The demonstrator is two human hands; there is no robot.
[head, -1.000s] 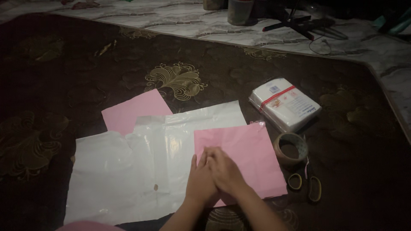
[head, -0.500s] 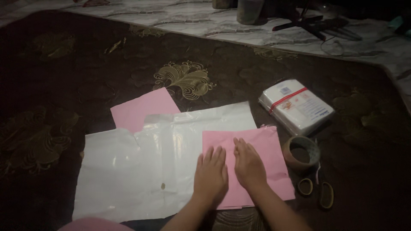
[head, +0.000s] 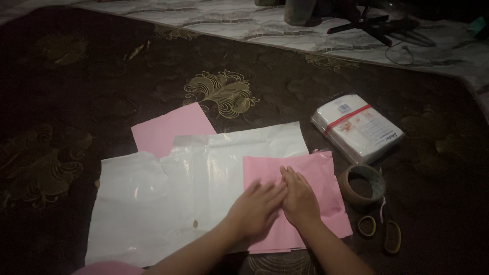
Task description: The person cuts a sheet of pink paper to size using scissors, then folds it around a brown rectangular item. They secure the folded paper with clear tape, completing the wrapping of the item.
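Both your hands are flat on the pink paper sheet [head: 316, 178], palms down, fingers spread, nothing grasped. Your left hand [head: 257, 209] is a bit blurred and angled toward the right one, fingertips touching it, and your right hand [head: 299, 196] presses on the middle of the sheet. That pink sheet lies on the right end of a white plastic sheet [head: 204, 178] spread over the dark patterned mat [head: 102, 91]. A second pink sheet [head: 170, 127] sticks out from under the plastic at the upper left. As for packaging, there's a clear wrapped pack of white sheets [head: 356, 127] with a red band across it, sealed as far as I can tell, up to the right. A roll of brown tape [head: 361, 184] sits just beside the pink sheet's right edge, with yellow-handled scissors [head: 382, 229] right below it.
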